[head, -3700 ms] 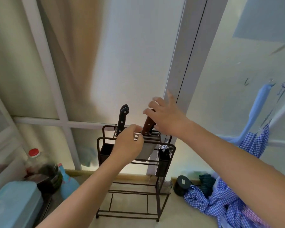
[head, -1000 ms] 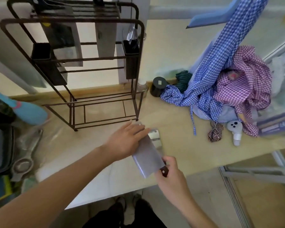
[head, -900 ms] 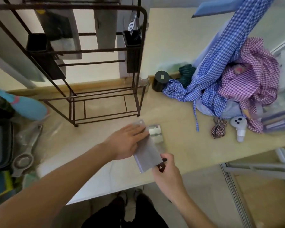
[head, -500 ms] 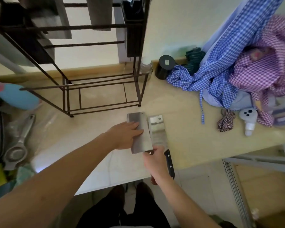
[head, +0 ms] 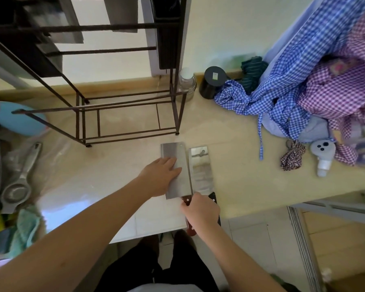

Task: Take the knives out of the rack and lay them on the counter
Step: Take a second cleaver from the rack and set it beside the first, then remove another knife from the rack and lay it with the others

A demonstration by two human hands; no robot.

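Observation:
A cleaver with a brown wooden handle [head: 180, 163] lies flat on the beige counter [head: 240, 186], blade pointing away from me. My left hand [head: 161, 175] rests flat on its blade, fingers spread. My right hand [head: 200, 210] is closed around its handle at the counter's front edge. Just to its right lies a second cleaver [head: 201, 169] with a black handle, parallel to the first. The dark metal rack [head: 126, 98] stands at the back left, and two blades [head: 122, 13] still hang in its upper part.
A pile of blue and purple checked clothes [head: 303, 81] fills the back right. A black round tin [head: 212, 82] and a clear jar [head: 187, 83] stand by the rack's right leg. A metal press tool [head: 19, 180] lies at the left. A small white bottle [head: 323, 157] lies at the right.
The brown-handled cleaver came out of the rack and down to the counter, and has settled flat beside the black-handled one. My view has dropped towards the counter.

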